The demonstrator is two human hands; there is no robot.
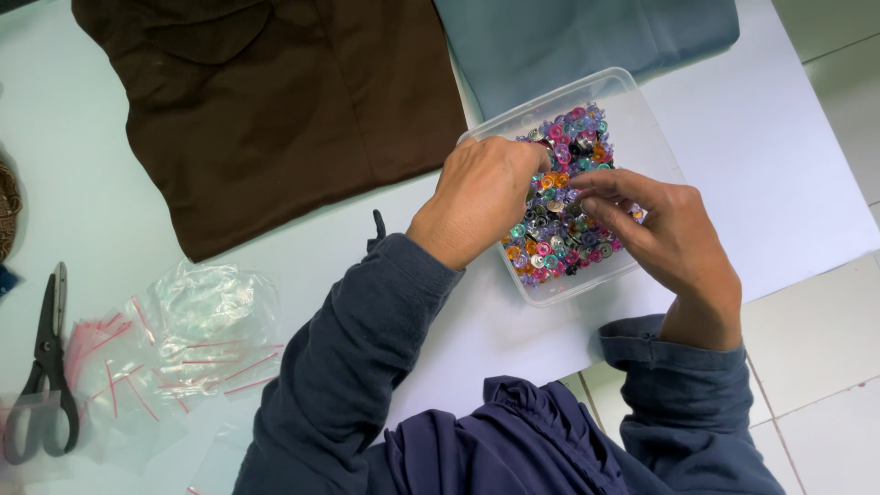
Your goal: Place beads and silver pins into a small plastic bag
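Observation:
A clear plastic box (pixel 632 110) sits on a white sheet (pixel 779 174), filled with several small colourful round pieces (pixel 573 137) in pink, purple, orange, teal and silver. My left hand (pixel 477 197) reaches into the box from the left, fingers curled down among the pieces. My right hand (pixel 665 234) comes in from the right, thumb and fingers pinched together over the pile. Whether either hand holds a piece is hidden by the fingers. Both arms wear dark blue sleeves.
A dark brown garment (pixel 275 101) lies at the back left, a grey-blue garment (pixel 587 37) beside it. Small clear bags with red strips (pixel 183 339) and grey-handled scissors (pixel 46 367) lie at the left. Tiled floor (pixel 825 348) shows at right.

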